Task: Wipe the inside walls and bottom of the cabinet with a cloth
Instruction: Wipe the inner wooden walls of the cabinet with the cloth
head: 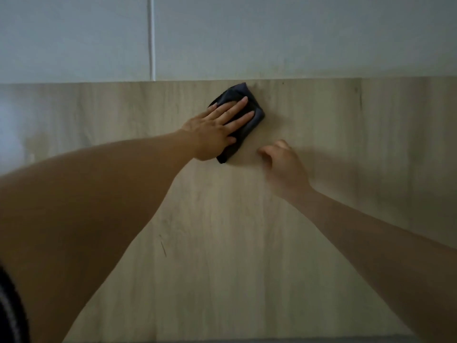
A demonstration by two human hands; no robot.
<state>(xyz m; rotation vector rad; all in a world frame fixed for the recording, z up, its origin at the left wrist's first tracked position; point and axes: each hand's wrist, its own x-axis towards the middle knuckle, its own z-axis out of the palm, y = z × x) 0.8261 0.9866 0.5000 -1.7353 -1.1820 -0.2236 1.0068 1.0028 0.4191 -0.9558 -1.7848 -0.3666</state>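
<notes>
Most of the view is filled by a pale wood-grain cabinet bottom (247, 243), which is met along its far edge by a grey-white back wall (272, 35) crossed by one vertical seam (151, 38). Two bare forearms are stretched over the wood. A folded dark cloth (249, 120) is laid flat on the wood close to the back wall and is pressed down by the left hand (217, 129), whose fingers are spread straight across it. The right hand (284, 164), blurred, is seen just beside the cloth with loosely curled fingers; nothing is held in it. A few small dark marks (163, 248) are scattered over the wood.
</notes>
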